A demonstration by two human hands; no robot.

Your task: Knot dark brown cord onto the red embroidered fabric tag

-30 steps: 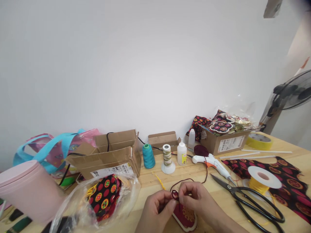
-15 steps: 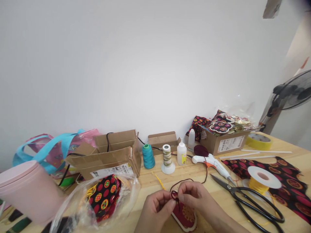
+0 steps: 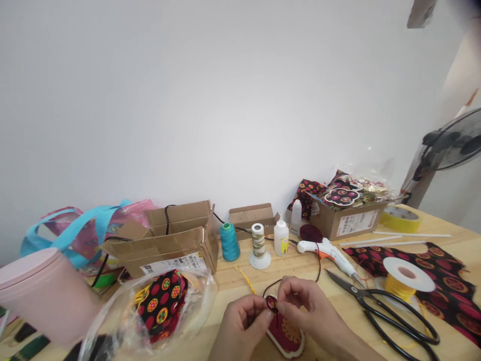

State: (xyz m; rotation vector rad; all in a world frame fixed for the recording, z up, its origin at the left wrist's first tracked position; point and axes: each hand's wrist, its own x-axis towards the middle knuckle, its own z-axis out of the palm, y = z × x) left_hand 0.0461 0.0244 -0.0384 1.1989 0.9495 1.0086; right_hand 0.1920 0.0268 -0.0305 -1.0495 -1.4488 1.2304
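Note:
A dark red cord (image 3: 271, 302) forms a small loop between my two hands, low in the middle of the view. My left hand (image 3: 246, 321) pinches the cord at the loop's left side. From the right, my right hand (image 3: 300, 303) pinches it too, thumb against fingertips. Just below them lies a dark red fabric piece (image 3: 287, 336) with a pale edge and a gold pattern, partly hidden by the hands. The cord trails away behind the right hand toward a dark red thread bundle (image 3: 311, 233) near the white glue gun (image 3: 330, 254).
Black scissors (image 3: 387, 311) and a yellow cord spool (image 3: 402, 286) lie to the right, by patterned cloth (image 3: 447, 281). Behind stand a teal thread cone (image 3: 230, 243) and a glue bottle (image 3: 281, 238). A plastic bag (image 3: 203, 301) and pink bin (image 3: 45, 296) are at left.
My right hand has shifted slightly, its fingers rising a little. The cord loop between the hands looks rounder and more open. Other things stay put.

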